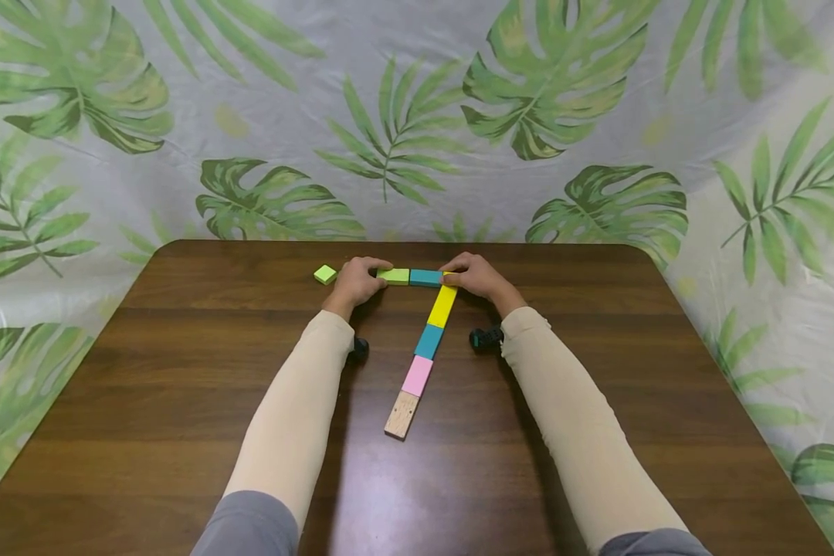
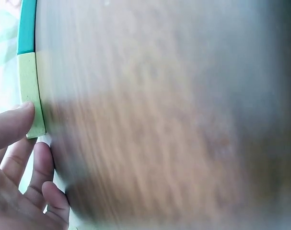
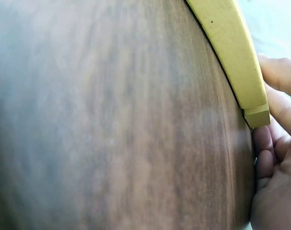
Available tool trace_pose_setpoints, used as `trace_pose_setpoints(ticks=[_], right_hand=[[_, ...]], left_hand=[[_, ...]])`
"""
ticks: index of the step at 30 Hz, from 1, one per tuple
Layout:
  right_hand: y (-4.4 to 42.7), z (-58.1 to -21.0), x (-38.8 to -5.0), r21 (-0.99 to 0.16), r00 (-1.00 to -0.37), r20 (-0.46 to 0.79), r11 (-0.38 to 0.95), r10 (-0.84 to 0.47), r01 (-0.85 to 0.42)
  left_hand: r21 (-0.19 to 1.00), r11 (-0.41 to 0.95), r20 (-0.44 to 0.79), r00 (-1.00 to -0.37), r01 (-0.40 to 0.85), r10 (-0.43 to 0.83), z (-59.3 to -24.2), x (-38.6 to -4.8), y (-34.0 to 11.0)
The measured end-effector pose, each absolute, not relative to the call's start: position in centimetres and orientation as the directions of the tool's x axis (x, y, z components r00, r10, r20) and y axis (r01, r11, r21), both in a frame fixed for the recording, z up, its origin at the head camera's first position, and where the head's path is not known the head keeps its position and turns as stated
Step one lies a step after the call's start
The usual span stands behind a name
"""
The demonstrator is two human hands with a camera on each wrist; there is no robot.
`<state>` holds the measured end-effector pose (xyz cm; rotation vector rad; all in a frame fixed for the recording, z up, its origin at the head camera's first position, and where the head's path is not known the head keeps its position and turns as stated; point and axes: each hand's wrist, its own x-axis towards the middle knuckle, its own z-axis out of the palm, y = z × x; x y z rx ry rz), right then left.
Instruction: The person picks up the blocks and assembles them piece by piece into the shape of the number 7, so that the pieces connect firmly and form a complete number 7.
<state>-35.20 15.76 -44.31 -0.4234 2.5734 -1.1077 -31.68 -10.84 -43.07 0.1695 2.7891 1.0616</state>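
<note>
My left hand (image 1: pixel 357 283) is at the left end of a light green block (image 1: pixel 394 276), with thumb and fingers pinching that end. In the left wrist view the thumb lies against the green block (image 2: pixel 31 86). Its right end meets a teal block (image 1: pixel 425 277). My right hand (image 1: pixel 482 276) pinches the far end of a yellow block (image 1: pixel 442 306) at the corner where it meets the teal one. From there a slanting row runs toward me: a second teal block (image 1: pixel 428 341), a pink block (image 1: pixel 417 376) and a bare wooden block (image 1: pixel 401 415).
A loose light green block (image 1: pixel 325 274) lies left of my left hand on the brown wooden table (image 1: pixel 181 371). Dark wrist cameras (image 1: pixel 485 339) sit below the wrists. A leaf-patterned curtain (image 1: pixel 417 116) hangs behind the table's far edge.
</note>
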Motion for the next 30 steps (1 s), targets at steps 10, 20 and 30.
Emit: trace_pose_setpoints(ticks=[10, 20, 30], right_hand=[[15.73, -44.3, -35.11, -0.735, -0.909, -0.17, 0.663, -0.381, -0.141], [15.74, -44.35, -35.05, -0.724, -0.908, -0.164, 0.672, -0.385, -0.154], [15.74, -43.95, -34.85, -0.721, -0.91, -0.16, 0.675, -0.382, -0.157]], left_hand=[[0.666, 0.745, -0.099, -0.983, 0.05, 0.154, -43.12, -31.5, -10.59], [0.674, 0.737, -0.106, -0.982, 0.045, 0.156, -42.92, -31.42, -10.53], [0.693, 0.714, -0.102, -0.966, 0.101, 0.236, -42.74, -31.78, -11.2]])
